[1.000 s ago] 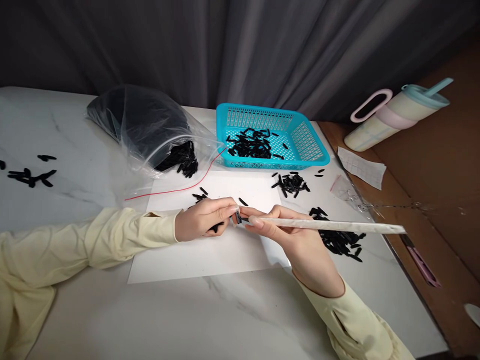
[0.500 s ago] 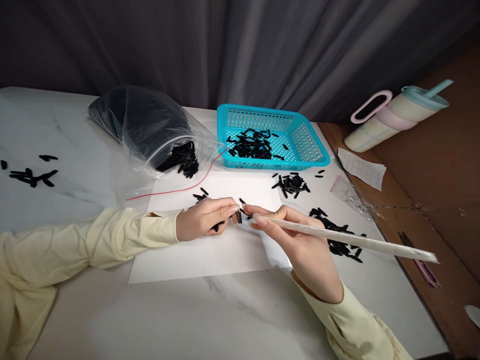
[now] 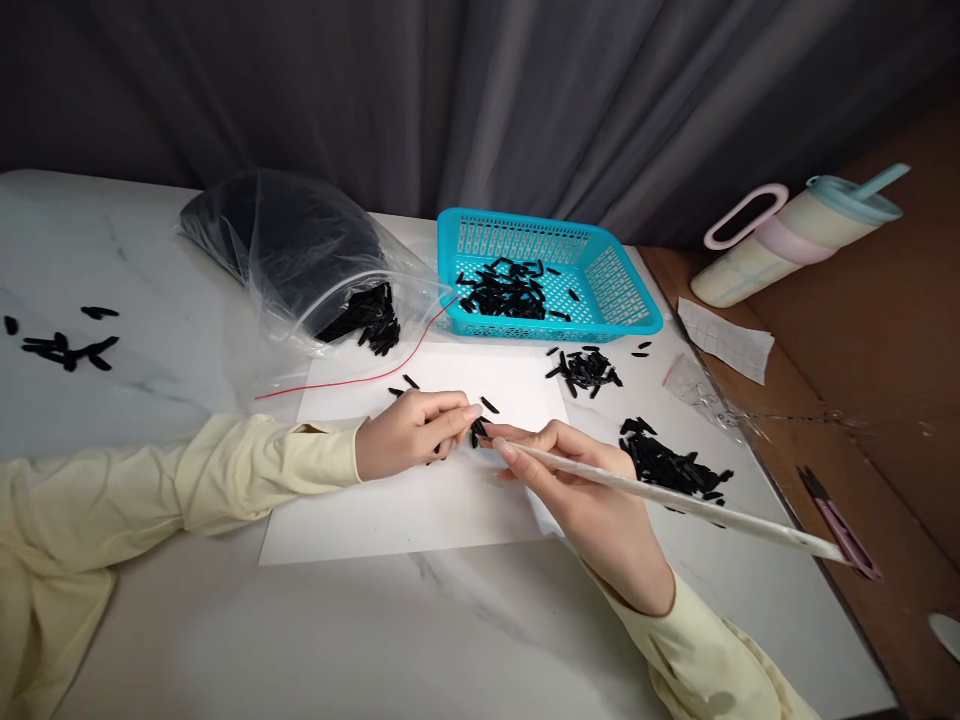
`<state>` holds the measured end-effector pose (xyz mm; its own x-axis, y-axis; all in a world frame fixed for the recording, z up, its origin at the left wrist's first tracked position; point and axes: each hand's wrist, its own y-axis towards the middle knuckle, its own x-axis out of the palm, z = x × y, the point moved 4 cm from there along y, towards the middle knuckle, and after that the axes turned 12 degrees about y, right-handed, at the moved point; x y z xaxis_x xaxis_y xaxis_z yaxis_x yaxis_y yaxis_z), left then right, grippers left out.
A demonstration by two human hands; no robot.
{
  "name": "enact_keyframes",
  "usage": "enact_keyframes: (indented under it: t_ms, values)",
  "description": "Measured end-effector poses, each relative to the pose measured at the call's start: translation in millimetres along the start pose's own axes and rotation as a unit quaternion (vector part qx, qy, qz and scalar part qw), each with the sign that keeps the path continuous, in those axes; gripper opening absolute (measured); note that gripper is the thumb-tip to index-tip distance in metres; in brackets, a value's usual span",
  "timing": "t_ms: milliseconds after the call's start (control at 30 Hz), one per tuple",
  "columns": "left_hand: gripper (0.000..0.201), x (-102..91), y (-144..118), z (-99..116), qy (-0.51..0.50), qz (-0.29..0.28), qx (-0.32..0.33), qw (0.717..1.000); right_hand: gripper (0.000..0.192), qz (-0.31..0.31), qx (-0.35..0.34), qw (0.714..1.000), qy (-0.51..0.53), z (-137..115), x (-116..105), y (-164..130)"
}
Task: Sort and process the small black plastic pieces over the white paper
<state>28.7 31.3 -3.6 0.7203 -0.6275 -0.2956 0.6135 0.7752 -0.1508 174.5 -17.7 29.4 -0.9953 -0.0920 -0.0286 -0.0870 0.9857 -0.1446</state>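
Note:
Over a white sheet of paper (image 3: pixel 330 530), my left hand (image 3: pixel 412 432) is closed, thumb and fingertips pinching a small, slim black piece (image 3: pixel 477 434). My right hand (image 3: pixel 600 510) grips a long, thin whitish strip (image 3: pixel 697 507) between thumb and fingers. The strip slants down to the right past my wrist. Its near end is hidden by my fingertips, close beside the black piece; I cannot tell if they touch. One loose black piece (image 3: pixel 490 405) lies on the paper just beyond my fingertips. A few more show behind and under my left hand.
A blue basket (image 3: pixel 637 325) holding black pieces stands at the back. Left of it lies a clear bag (image 3: pixel 300 250) full of them. Black heaps (image 3: pixel 589 370) lie right of the paper. Small pink-handled scissors (image 3: pixel 844 530), a tumbler (image 3: pixel 795 240) and a paper slip (image 3: pixel 724 340) are at the right.
My right hand has tilted the strip, so its far end sits lower and further left. The fingertips of both hands have come closer together at the black piece.

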Motion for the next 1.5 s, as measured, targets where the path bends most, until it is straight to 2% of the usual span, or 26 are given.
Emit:
enact_keyframes:
  t_ms: [300,533,667,833,1100,1500]
  values:
    - [0.037,-1.1,-1,1,0.036,-0.014,0.022,0.999,0.020,-0.002,0.086,0.987,0.134,1,-5,7]
    - [0.036,0.2,-1,3,0.096,-0.031,0.039,0.994,0.018,-0.048,0.172,0.952,0.247,10,-4,11]
    - [0.032,0.8,-1,2,0.091,-0.044,0.046,0.994,0.014,-0.078,0.206,0.936,0.276,14,-2,12]
    - [0.038,1.1,-1,0,0.059,-0.062,0.041,0.995,0.010,-0.093,0.229,0.921,0.302,19,-3,12]
    - [0.040,1.5,-1,-2,0.008,-0.048,0.029,0.998,0.015,-0.071,0.209,0.939,0.265,10,-6,11]
    - [0.038,-0.9,-3,1,0.048,-0.014,0.053,0.997,0.026,-0.030,0.138,0.975,0.174,1,-2,6]
